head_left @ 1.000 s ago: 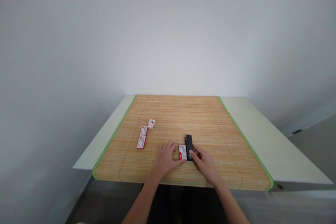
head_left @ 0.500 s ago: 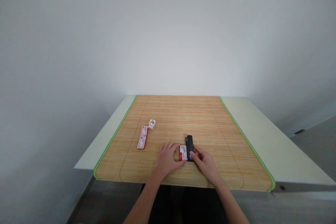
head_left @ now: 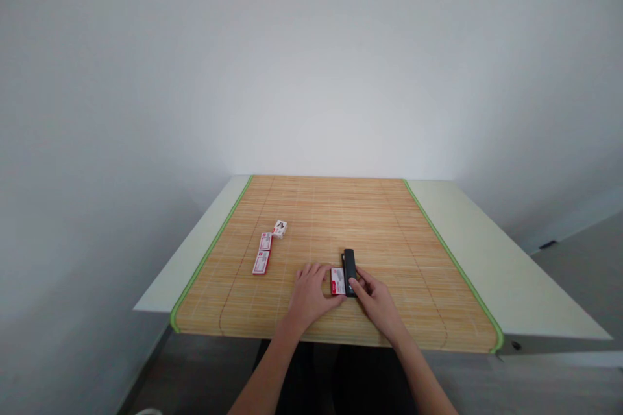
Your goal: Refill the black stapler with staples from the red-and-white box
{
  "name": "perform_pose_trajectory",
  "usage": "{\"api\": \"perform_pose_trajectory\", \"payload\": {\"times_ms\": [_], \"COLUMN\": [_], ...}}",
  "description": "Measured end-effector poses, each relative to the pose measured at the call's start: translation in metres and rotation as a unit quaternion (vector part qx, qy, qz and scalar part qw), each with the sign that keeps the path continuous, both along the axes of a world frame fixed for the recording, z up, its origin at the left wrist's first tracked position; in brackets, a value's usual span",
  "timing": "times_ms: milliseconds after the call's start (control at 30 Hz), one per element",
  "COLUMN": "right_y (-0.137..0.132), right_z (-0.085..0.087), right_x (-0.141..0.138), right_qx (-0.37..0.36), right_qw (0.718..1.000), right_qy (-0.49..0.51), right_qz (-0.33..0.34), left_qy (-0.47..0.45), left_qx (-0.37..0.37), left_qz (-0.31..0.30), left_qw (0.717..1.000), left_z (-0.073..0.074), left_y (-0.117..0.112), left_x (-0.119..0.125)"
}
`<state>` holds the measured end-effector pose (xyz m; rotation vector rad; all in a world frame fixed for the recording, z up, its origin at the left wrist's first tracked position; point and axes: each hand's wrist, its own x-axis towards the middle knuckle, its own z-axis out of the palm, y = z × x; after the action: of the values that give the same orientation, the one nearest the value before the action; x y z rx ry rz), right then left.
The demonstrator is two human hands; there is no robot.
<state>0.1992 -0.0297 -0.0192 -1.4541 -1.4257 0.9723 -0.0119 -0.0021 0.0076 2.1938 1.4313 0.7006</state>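
Note:
My left hand (head_left: 311,293) curves round a small red-and-white box (head_left: 337,281), its thumb at the near edge and its fingertips at the far left corner. Right against the box's right side lies a black stapler (head_left: 349,272), lengthwise away from me. My right hand (head_left: 378,305) grips the stapler from the right, thumb on top of its near half and fingers along its side. Both things rest on the bamboo mat (head_left: 335,207).
To the left on the mat lie two red-bordered white boxes, a nearer one (head_left: 261,262) and a farther one (head_left: 265,241), end to end. Just beyond them sits a white box with a dark picture (head_left: 280,228). The white table (head_left: 491,253) shows beside the green-edged mat, with a wall behind.
The whole view has shifted slightly. Both hands keep their hold, and the box and stapler stay side by side.

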Motion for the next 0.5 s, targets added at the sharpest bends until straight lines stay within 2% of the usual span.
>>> {"api": "perform_pose_trajectory", "payload": {"times_ms": [300, 400, 500], "right_y": [-0.006, -0.008, -0.01], "right_z": [0.01, 0.008, 0.006], "right_x": [-0.001, 0.001, 0.001], "right_qx": [0.005, -0.001, -0.01], "right_qw": [1.0, 0.999, 0.998], "right_qy": [-0.017, -0.006, 0.007], "right_qz": [-0.023, -0.051, -0.057], "left_qy": [-0.011, -0.027, -0.003], "left_qx": [-0.012, -0.015, 0.04], "left_qz": [0.016, 0.025, 0.097], "left_qw": [1.0, 0.999, 0.994], "left_z": [-0.003, -0.002, 0.0], "left_y": [-0.008, -0.008, 0.002], "left_x": [0.002, -0.02, -0.067]}}
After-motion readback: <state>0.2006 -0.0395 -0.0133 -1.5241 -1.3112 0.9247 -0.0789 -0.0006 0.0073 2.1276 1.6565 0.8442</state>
